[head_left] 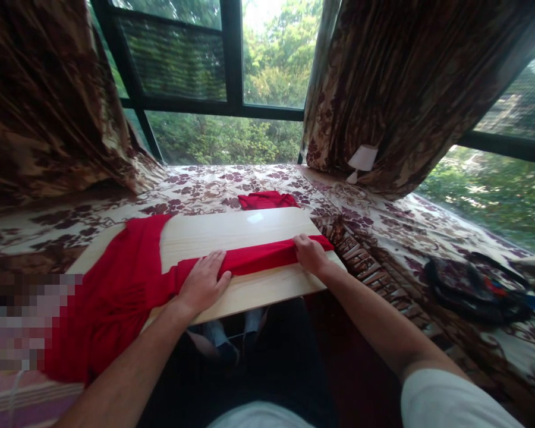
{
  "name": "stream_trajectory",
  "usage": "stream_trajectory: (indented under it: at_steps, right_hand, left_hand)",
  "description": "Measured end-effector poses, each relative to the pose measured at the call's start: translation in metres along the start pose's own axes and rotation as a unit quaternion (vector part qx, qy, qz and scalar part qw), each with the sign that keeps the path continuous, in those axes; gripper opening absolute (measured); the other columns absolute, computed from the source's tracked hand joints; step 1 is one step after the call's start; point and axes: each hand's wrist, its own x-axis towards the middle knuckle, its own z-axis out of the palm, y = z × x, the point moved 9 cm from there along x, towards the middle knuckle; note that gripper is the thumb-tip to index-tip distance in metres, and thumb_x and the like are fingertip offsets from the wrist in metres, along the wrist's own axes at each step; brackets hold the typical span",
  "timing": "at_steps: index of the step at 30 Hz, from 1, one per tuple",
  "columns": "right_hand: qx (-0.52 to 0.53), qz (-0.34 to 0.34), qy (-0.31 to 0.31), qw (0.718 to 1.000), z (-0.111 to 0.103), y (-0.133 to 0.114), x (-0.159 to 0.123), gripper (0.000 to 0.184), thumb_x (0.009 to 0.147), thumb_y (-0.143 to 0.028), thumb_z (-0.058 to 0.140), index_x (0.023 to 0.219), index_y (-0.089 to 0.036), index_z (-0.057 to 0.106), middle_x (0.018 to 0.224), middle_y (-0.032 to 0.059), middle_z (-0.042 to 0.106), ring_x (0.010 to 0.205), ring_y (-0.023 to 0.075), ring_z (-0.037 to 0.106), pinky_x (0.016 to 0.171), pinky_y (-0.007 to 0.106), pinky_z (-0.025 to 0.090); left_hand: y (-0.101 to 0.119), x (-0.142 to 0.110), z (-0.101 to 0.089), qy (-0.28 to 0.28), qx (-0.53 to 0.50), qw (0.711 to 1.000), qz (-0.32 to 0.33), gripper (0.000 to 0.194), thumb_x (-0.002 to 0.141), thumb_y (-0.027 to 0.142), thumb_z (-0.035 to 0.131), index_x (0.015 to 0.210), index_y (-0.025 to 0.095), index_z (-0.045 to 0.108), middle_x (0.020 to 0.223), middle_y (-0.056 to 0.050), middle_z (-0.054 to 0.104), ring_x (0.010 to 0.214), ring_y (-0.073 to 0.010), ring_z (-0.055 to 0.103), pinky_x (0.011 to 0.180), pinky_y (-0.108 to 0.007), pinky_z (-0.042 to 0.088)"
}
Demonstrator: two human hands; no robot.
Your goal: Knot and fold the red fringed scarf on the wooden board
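A red garment (111,285) lies partly on a pale wooden board (223,229) and hangs over its left side. One long sleeve (261,257) stretches across the board to its right edge. My left hand (206,278) rests flat on the sleeve, fingers spread, near the garment's body. Close to the sleeve's far end, my right hand (311,252) has its fingers curled and pinched on the cloth. The garment's body is bunched into folds at the left, below the sleeve's root.
Behind the board, another red cloth (267,200) lies on the flower-patterned window-seat cover (196,184). A small white lamp (362,159) stands by the curtain (383,71). A black bag (477,291) lies at the right. My legs are under the board.
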Motion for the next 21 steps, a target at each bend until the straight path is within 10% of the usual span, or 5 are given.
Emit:
stream_trajectory:
  at_steps: [15,21]
  right_hand:
    - [0.13,0.246,0.101,0.955,0.009,0.102,-0.002,0.026,0.078,-0.002,0.05,0.1,-0.013,0.058,0.114,0.0164,0.056,0.088,0.0219,0.059,0.083,0.031,0.046]
    - [0.219,0.329,0.247,0.885,-0.013,0.136,-0.005,0.026,0.081,-0.003,0.042,0.1,-0.016,0.054,0.101,0.0128,0.063,0.089,0.0235,0.059,0.085,0.034,0.044]
  left_hand:
    - [-0.001,0.0,0.006,-0.007,0.012,1.0,0.01,0.062,0.099,0.044,0.037,0.149,0.009,0.046,0.154,-0.014,0.046,0.145,-0.0289,0.039,0.121,-0.048,0.031]
    - [-0.001,0.0,0.005,-0.001,0.009,1.0,0.014,0.061,0.098,0.045,0.039,0.148,0.011,0.047,0.154,-0.013,0.046,0.145,-0.0289,0.039,0.12,-0.048,0.031]
